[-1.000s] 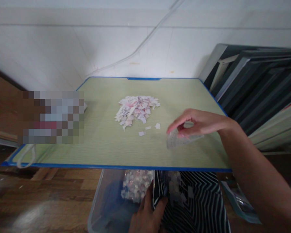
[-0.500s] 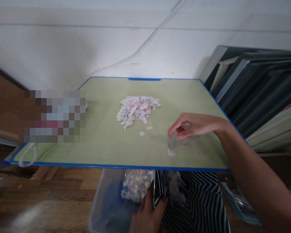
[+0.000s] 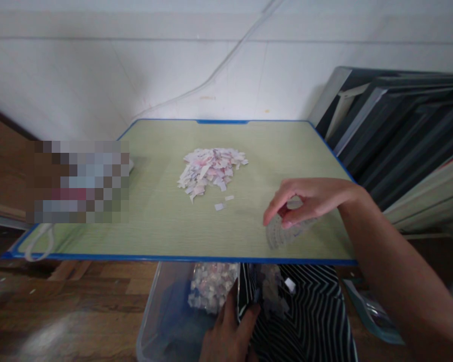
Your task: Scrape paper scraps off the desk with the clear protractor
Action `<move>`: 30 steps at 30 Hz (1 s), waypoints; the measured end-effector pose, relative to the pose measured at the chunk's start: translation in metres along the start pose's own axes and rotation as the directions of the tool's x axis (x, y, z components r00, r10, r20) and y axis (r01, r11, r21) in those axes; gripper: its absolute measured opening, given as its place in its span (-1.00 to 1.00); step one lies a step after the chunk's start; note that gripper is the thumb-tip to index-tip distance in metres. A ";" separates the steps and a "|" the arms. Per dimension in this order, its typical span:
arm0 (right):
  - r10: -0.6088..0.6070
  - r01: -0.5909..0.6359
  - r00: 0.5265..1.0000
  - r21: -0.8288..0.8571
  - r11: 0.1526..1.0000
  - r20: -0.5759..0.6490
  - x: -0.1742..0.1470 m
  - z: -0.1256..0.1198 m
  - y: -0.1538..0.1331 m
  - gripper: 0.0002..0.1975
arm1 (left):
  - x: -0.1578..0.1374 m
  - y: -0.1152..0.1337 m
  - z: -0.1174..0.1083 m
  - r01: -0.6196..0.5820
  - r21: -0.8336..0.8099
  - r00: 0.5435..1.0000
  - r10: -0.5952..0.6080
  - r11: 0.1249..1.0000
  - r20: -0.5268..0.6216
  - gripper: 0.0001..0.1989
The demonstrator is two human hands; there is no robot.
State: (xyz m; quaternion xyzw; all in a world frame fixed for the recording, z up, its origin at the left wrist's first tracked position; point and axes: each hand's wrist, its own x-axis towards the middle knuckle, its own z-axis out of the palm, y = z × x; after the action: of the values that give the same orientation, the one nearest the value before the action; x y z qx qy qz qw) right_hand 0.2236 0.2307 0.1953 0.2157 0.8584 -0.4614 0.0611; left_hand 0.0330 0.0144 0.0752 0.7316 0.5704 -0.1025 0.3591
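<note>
My right hand (image 3: 305, 201) is closed on a clear plastic protractor (image 3: 283, 234), held low over the right part of the green tabletop (image 3: 154, 221). Left of it lies a pile of torn paper scraps (image 3: 213, 168), with two loose scraps (image 3: 219, 206) just in front. Below the table's front edge, my left hand (image 3: 228, 327) pinches the black-and-white striped cloth (image 3: 309, 317) beside a clear plastic bin (image 3: 148, 311). A heap of pale scraps (image 3: 213, 289) sits in the bin. One white scrap (image 3: 290, 285) shows over the cloth, near a greyish cluster of scraps (image 3: 274, 296).
A blue rim (image 3: 109, 257) edges the table. At its left stands a blurred-out object (image 3: 83, 181) with a white loop (image 3: 28, 249). Dark flat panels (image 3: 396, 110) lean at the right. A cable (image 3: 226, 63) runs along the wall. Wooden floor (image 3: 90, 311) lies below.
The protractor has tilted and shifted slightly toward the front edge with my right hand. A white scrap has left its lower edge, and one now shows over the striped cloth. My left hand stays put.
</note>
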 end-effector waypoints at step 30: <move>0.160 -0.175 0.966 0.058 0.983 0.201 -0.003 0.002 0.008 -0.72 | 0.002 0.000 0.000 0.009 0.011 1.000 -0.009 1.000 0.009 -0.24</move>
State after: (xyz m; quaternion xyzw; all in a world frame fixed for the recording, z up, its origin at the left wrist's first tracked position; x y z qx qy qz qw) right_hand 0.2292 0.2325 0.1891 0.2431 0.8091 -0.5053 0.1757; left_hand 0.0336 0.0154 0.0739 0.7305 0.5715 -0.1108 0.3570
